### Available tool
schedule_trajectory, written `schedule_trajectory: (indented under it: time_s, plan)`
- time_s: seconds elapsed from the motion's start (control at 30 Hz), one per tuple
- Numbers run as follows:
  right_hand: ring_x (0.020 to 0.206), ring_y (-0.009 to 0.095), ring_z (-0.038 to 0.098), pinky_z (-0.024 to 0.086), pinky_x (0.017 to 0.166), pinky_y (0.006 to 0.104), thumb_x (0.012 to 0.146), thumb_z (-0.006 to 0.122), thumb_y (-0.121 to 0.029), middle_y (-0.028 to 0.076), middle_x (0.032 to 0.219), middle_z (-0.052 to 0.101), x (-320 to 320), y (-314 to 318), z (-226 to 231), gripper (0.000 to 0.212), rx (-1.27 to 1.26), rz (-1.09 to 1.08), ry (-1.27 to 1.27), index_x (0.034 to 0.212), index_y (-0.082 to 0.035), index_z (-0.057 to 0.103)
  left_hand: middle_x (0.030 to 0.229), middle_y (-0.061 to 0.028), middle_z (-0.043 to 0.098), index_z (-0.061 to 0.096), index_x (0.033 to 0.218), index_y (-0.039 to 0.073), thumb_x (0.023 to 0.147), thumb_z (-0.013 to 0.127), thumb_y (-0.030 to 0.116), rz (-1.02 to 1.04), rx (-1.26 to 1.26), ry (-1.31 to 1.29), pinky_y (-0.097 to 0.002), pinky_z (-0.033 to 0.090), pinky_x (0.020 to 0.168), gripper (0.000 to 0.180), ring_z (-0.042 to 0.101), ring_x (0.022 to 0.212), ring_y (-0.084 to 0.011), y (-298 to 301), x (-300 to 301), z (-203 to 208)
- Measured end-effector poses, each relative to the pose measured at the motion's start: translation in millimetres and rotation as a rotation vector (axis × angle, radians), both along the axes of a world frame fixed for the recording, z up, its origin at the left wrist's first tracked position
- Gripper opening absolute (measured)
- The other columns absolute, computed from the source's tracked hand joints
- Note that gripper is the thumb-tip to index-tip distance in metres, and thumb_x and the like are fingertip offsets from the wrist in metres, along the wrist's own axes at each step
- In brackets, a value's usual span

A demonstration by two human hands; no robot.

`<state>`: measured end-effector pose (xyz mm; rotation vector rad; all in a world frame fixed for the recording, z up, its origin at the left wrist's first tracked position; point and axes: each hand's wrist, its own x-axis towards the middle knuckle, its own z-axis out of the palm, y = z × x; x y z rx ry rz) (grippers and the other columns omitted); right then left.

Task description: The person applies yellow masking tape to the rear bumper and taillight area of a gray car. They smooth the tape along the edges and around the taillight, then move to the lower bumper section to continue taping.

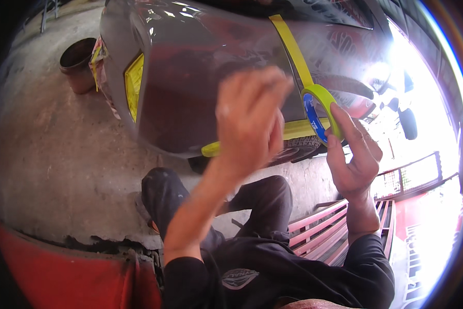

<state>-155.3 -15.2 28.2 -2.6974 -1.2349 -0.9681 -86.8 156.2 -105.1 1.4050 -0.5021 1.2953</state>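
My right hand [356,157] grips a roll of yellow-green masking tape [313,114] with a blue core, thumb and fingers on its near right side. A strip of tape [292,47] runs down the dark grey car body [182,98] along a panel seam and reaches the roll. Along the lower edge of the bodywork lies another yellow tape strip [297,129], partly behind the roll and my left wrist. My left hand [249,118] is raised in front of the panel, left of the roll. Motion smears its fingers, so whether they hold anything is unclear.
Yellow covering fills an opening [134,85] in the car's left end. A tyre [299,147] shows beneath the lower tape. A dark bucket [79,69] stands on the concrete floor at far left. A slatted red bench [321,232] is at lower right, a red surface [51,268] at lower left.
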Motion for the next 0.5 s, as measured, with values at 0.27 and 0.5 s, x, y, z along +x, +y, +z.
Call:
schedule_trajectory:
  time_s: [0.27, 0.5]
  plan:
    - [0.061, 0.022, 0.063, 0.050, 0.061, 0.0334, 0.088, 0.074, 0.003, 0.013, 0.077, 0.066, 6.7, 8.1, 6.9, 0.042, -0.010, -0.053, -0.015, 0.130, 0.001, 0.072, 0.111, -0.0059, 0.072, 0.077, 0.108, -0.001, 0.091, 0.070, 0.006, 0.381, 0.250, -0.146, -0.0410, 0.046, 0.089, 0.020, 0.064, 0.097, -0.0234, 48.9, 58.4, 57.6]
    - [0.065, 0.024, 0.068, 0.053, 0.069, 0.0345, 0.099, 0.062, -0.001, 0.019, 0.078, 0.068, -5.9, 5.3, 1.0, 0.040, -0.084, -0.388, 0.197, 0.138, 0.001, 0.070, 0.116, -0.0038, 0.072, 0.078, 0.110, 0.000, 0.091, 0.069, 0.005, 0.423, 0.272, -0.155, -0.0417, 0.044, 0.093, 0.022, 0.063, 0.100, -0.0221, 45.7, 61.9, 50.7]
